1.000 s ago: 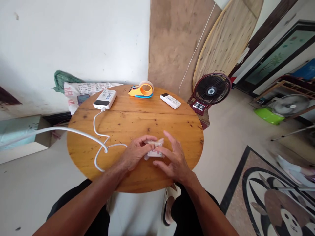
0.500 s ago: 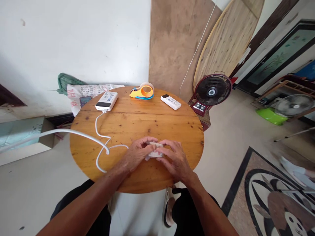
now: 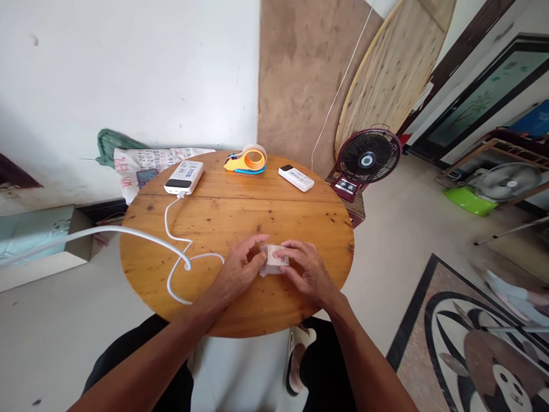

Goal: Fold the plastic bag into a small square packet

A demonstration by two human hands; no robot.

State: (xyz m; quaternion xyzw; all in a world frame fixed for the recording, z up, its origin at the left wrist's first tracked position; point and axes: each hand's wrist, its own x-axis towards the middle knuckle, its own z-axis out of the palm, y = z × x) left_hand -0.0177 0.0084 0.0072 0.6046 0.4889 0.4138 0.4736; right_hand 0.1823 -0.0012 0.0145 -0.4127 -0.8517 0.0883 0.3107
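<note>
Here, centred at the near part of the surface: one small white block-shaped box with pink-red print (image 3: 278, 256), clear crinkled film about its left end, held between two bare hands.

Right hand (image 3: 312, 273): grasping the box, fingers over its top and right side, thumb at its near right edge.

Left hand (image 3: 237, 272): thumb against the filmed left end, index finger stretched out beyond the far left corner; whether it pinches the film cannot be told.

Surface: round, varnished brown wood with dark knots (image 3: 240, 214).

Far left: one thick white rectangular power bank with a black end panel (image 3: 187, 176), a white cable (image 3: 166, 220) plugged into its near end, looping over the left side and reaching the left forearm.

Far middle: one orange-and-blue plastic tape dispenser (image 3: 233, 165) with a roll of tape.

Far right: one slim white oblong device with a black end (image 3: 297, 178), lying aslant.

Beyond, right: one dark red fan with a round black grille (image 3: 368, 160), beside the surface.
</note>
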